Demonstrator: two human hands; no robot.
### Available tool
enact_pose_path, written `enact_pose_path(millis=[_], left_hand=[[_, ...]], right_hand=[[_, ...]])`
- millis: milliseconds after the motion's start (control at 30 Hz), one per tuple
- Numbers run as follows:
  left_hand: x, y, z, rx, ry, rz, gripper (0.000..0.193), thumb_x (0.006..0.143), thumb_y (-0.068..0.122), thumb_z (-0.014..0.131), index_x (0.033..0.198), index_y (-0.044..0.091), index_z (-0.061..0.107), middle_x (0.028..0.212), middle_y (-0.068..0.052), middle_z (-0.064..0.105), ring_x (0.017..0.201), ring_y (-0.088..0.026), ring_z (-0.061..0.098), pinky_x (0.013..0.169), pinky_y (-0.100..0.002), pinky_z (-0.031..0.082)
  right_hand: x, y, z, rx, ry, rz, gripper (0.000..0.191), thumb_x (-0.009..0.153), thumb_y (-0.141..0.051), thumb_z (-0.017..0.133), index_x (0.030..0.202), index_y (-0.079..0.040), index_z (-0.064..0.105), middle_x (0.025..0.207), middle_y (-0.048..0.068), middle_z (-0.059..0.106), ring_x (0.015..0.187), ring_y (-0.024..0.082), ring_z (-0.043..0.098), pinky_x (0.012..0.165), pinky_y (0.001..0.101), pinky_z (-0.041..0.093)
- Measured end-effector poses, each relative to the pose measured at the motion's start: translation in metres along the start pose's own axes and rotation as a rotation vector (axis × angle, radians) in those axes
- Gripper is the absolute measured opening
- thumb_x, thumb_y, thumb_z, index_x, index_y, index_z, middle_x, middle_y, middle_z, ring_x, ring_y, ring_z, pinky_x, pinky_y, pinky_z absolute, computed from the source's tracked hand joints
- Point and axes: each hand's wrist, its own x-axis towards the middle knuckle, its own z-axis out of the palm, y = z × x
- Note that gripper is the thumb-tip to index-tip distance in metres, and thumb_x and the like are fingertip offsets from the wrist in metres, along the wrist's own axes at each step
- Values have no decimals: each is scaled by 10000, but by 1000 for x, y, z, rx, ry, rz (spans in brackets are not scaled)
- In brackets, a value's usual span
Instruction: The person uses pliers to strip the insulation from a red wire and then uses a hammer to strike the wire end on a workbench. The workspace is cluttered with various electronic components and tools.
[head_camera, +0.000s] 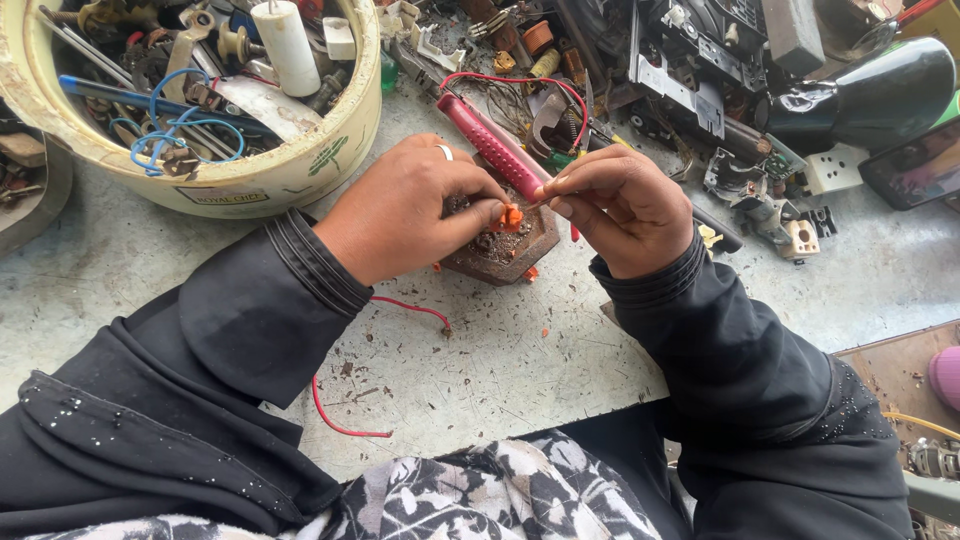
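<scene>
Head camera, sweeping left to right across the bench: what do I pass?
Cream tub of parts → left hand → small orange piece → right hand → white socket plate → dark phone-like slab.

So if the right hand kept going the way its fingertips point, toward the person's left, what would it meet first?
Probably the small orange part at its fingertips, with the left hand just beyond; the right hand holds a red-handled soldering iron. Depth is hard to judge.

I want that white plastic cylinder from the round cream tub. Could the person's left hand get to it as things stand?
Probably not yet: the left hand is pinching a small orange part. The white plastic cylinder stands uncovered at the round cream tub's rim, nothing between.
</scene>
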Motion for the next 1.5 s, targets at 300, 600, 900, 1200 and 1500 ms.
enact_pose_path(millis=[300,600,900,1200,1500], left_hand=[[-1,3,3,68,76,61,136,906,210,750,893,77,778,899,-64,654,941,-282,582,888,-413,450],[-2,6,3,80,125,-43,168,879,216,790,867,59,731,880,-96,683,899,-298,605,819,-428,480],[-2,4,-10,91,-15,-33,172,835,160,756,992,90,764,890,-102,720,952,-313,654,907,-435,480],[-5,-3,-20,162,-99,50,267,752,197,777,1000,101,779,946,-78,742,1027,-300,666,916,-418,499],[-7,-5,-13,184,-120,-47,220,758,259,834,904,100,791,920,-64,730,985,-271,657,906,-416,489]], right_hand=[[-1,-2,1,45,-67,12,213,992,182,621,1158,51,598,1178,143,619,1130,211,709,1011,316,625],[1,1,1,-78,-125,3,212,976,161,647,1147,40,615,1150,138,627,1093,218,729,970,315,647],[2,0,14,-198,-96,-79,221,988,37,748,1179,-51,680,1145,80,687,1008,192,715,853,279,606],[9,1,23,-216,-63,-141,192,991,-5,756,1149,-67,668,1118,66,682,969,189,721,856,279,603],[6,1,24,-188,-9,-143,206,987,-2,760,1156,-63,661,1119,72,681,974,187,722,864,277,615]])
